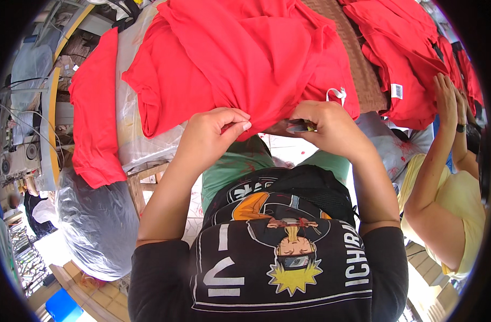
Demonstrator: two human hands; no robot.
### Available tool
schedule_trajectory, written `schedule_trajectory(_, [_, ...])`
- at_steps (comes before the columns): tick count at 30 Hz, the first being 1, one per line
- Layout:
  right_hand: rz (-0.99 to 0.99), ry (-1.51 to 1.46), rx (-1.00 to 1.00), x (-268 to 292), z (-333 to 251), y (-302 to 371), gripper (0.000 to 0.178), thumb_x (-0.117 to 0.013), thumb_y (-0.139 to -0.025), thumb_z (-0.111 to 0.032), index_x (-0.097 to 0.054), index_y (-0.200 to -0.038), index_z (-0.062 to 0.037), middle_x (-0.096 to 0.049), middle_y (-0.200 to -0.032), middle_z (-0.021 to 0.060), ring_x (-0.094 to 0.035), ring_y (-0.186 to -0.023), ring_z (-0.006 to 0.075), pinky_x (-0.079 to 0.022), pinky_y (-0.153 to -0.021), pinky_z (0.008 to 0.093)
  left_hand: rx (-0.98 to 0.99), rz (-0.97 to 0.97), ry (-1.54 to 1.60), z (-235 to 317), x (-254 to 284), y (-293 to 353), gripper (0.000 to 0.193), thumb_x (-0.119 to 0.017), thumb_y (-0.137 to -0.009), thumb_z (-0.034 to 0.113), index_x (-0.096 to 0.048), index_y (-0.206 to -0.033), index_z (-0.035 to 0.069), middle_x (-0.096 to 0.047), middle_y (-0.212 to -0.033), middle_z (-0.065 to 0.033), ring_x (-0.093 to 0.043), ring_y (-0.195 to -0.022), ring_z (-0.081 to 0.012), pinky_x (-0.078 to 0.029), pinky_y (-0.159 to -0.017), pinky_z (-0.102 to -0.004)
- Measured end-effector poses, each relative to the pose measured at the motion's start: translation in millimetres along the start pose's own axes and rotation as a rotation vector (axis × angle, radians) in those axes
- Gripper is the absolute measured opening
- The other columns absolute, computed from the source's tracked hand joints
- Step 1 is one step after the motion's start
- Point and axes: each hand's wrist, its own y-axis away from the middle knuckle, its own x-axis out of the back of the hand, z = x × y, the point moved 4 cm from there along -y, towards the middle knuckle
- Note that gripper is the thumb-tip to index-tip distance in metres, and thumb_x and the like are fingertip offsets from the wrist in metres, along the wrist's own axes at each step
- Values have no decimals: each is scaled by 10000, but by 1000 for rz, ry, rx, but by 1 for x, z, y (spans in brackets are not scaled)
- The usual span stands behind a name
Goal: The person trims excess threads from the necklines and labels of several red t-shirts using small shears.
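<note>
In front of you, the counter (371, 80) carries a broad red garment (245, 59), bunched in folds, its near edge toward you. A smaller red piece (98, 107) lies to its left. Your right hand (328, 121), near that garment's edge, has its fingers closed around a small metal tool (296, 128), probably snips, though mostly hidden. Your left hand (217, 126) pinches the same edge between its fingers. A white cord (339, 95) shows just beyond your right hand.
</note>
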Motion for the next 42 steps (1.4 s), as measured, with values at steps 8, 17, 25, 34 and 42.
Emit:
schedule_trajectory(8, [153,81,32,-6,-2,-13,415,-691,-673,46,-624,-1072,-50,-671,-989,97,-670,-836,268,-533,-732,336,-26,-225,-619,19,8,9,98,-680,-809,110,-668,-863,29,-648,-855,-119,-634,-835,-287,-495,-729,-373])
schedule_trajectory(17, [145,37,-43,-11,6,-11,371,-694,-658,53,-617,-1011,-34,-645,-918,108,-662,-804,275,-522,-683,339,-284,99,-476,20,-4,-20,148,-667,-811,90,-663,-957,70,-616,-955,-83,-613,-920,-283,-495,-787,-366])
schedule_trajectory(25, [173,66,-34,-10,10,-7,287,-688,-699,-51,-622,-976,-87,-650,-877,87,-643,-790,291,-508,-638,392,-159,48,-283,-3,-4,-17,112,-689,-814,119,-670,-888,38,-632,-967,-74,-611,-931,-274,-487,-805,-355])
schedule_trajectory(34, [152,55,-45,-9,11,-7,335,-701,-670,9,-615,-991,-38,-644,-907,108,-648,-789,287,-511,-668,359,-96,-181,-509,33,11,9,236,-770,-735,198,-675,-885,42,-626,-948,-78,-586,-918,-280,-470,-808,-380])
schedule_trajectory(42, [156,45,-53,-8,8,-6,360,-710,-659,41,-613,-1002,-13,-641,-922,120,-649,-774,282,-510,-672,339,-107,49,-473,20,-11,4,222,-782,-718,169,-684,-863,33,-614,-921,-81,-604,-892,-293,-484,-775,-376])
